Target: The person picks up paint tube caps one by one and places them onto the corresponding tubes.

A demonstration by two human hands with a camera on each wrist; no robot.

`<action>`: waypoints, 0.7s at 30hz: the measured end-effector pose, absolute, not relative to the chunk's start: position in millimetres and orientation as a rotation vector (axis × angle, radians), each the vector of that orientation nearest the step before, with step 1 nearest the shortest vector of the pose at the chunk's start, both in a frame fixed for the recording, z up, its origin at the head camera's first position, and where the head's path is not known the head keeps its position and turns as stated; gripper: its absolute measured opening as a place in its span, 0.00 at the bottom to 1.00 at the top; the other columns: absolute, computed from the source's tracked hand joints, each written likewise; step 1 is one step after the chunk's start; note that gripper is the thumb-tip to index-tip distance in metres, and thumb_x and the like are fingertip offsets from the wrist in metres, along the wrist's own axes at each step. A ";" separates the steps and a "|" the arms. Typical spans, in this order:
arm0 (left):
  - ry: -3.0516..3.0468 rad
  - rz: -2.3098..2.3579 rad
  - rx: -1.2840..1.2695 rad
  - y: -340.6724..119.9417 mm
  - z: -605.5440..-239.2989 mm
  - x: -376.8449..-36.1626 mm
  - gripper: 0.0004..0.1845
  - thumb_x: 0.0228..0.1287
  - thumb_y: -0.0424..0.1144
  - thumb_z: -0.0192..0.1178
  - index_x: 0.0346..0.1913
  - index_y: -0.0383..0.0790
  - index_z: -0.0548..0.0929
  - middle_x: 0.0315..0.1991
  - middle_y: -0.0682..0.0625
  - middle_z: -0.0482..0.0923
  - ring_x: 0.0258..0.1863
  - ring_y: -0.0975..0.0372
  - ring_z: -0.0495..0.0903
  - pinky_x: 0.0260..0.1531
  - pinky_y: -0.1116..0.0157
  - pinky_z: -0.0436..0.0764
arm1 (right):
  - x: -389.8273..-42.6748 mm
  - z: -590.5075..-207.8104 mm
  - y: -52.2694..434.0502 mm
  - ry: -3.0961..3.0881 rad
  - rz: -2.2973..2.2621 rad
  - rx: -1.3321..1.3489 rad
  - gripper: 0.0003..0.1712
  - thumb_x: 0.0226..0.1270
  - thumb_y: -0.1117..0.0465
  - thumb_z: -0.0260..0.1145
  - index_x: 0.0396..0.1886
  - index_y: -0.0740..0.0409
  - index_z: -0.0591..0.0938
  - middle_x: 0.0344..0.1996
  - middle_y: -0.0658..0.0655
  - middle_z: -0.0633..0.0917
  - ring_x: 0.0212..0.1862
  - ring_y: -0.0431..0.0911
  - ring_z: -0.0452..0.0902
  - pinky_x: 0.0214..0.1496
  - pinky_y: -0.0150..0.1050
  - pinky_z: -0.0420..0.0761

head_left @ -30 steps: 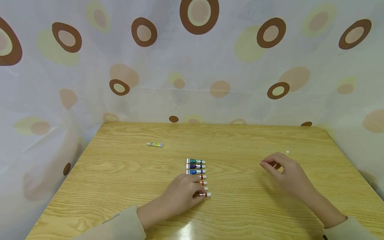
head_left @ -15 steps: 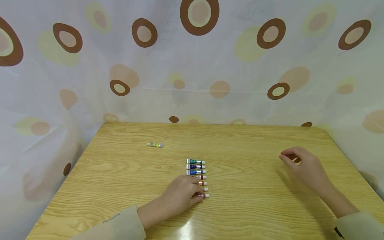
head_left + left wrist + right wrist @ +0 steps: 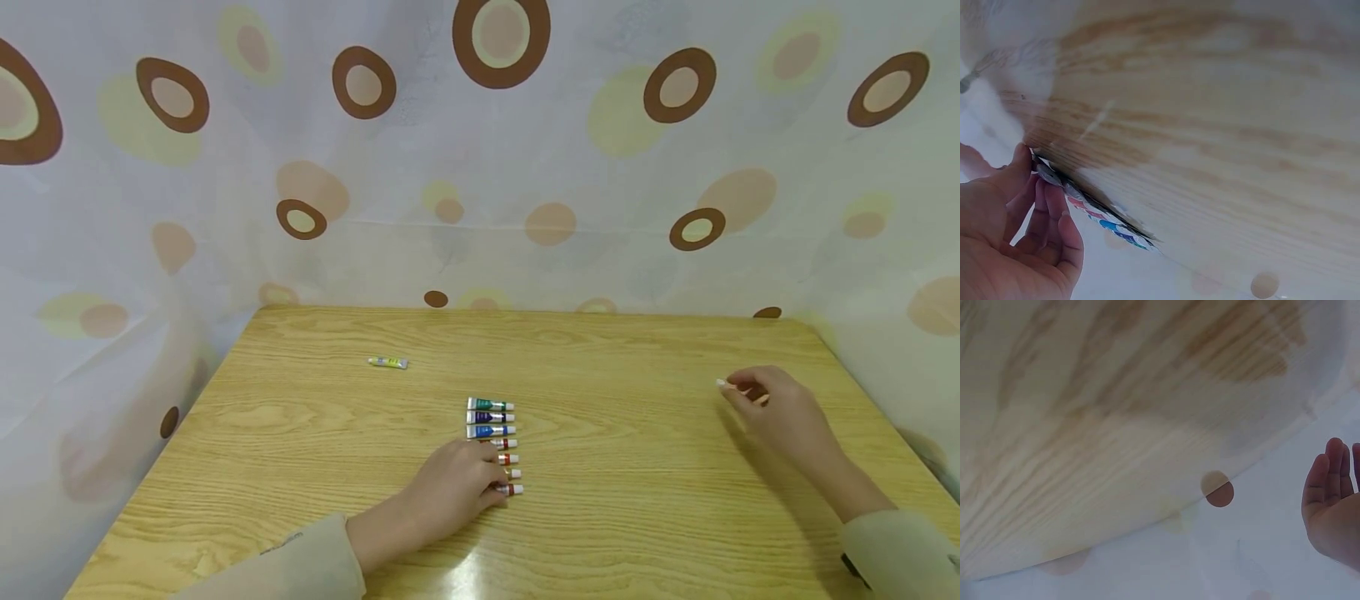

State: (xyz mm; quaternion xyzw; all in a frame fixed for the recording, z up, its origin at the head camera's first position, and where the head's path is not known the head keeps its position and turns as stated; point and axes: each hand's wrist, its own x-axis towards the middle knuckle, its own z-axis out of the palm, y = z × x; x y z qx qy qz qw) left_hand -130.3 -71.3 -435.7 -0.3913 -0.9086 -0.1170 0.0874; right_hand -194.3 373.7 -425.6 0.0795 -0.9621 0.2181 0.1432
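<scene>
A row of several small paint tubes (image 3: 491, 417) with white caps lies side by side at the middle of the wooden table (image 3: 615, 525). My left hand (image 3: 457, 487) rests flat over the nearer tubes, fingertips touching the lowest one. In the left wrist view my left hand (image 3: 1016, 237) has its thumb against the tubes (image 3: 1104, 219). My right hand (image 3: 776, 408) is at the table's right side, fingers curled, and its fingertips pinch a small white cap (image 3: 721, 384). The right wrist view shows only the curled fingers (image 3: 1329, 487) above the table (image 3: 1116, 412).
A lone yellow-green tube (image 3: 387, 362) lies at the back left of the table. A white curtain with brown and yellow ovals (image 3: 480, 208) surrounds the table on three sides. Beige sleeves cover both forearms.
My right hand has moved right and away across the table to the small white cap. My left hand stayed on the tubes, and the lowest tube shifted slightly left.
</scene>
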 end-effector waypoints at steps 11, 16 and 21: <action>-2.698 -0.314 -1.166 -71.1 -436.5 -130.1 0.09 0.60 0.48 0.73 0.37 0.47 0.93 0.35 0.59 0.85 0.34 0.71 0.81 0.40 0.71 0.82 | -213.3 -430.9 390.1 -3.000 0.657 0.227 0.28 0.74 0.60 0.64 0.63 0.79 0.74 0.50 0.79 0.78 0.47 0.67 0.80 0.40 0.55 0.84; -2.692 -0.309 -1.164 -70.9 -435.8 -129.9 0.10 0.60 0.49 0.73 0.38 0.48 0.93 0.35 0.58 0.85 0.35 0.70 0.81 0.41 0.70 0.83 | -227.1 -432.3 394.2 -3.075 0.636 0.234 0.32 0.75 0.58 0.64 0.64 0.84 0.70 0.50 0.82 0.78 0.48 0.69 0.80 0.46 0.61 0.83; -2.672 -0.340 -1.149 -70.1 -434.7 -130.6 0.12 0.58 0.50 0.74 0.41 0.47 0.93 0.37 0.58 0.86 0.37 0.69 0.83 0.44 0.67 0.84 | -237.0 -431.5 394.0 -3.102 0.626 0.199 0.32 0.77 0.57 0.62 0.64 0.83 0.71 0.49 0.81 0.81 0.50 0.71 0.79 0.49 0.63 0.80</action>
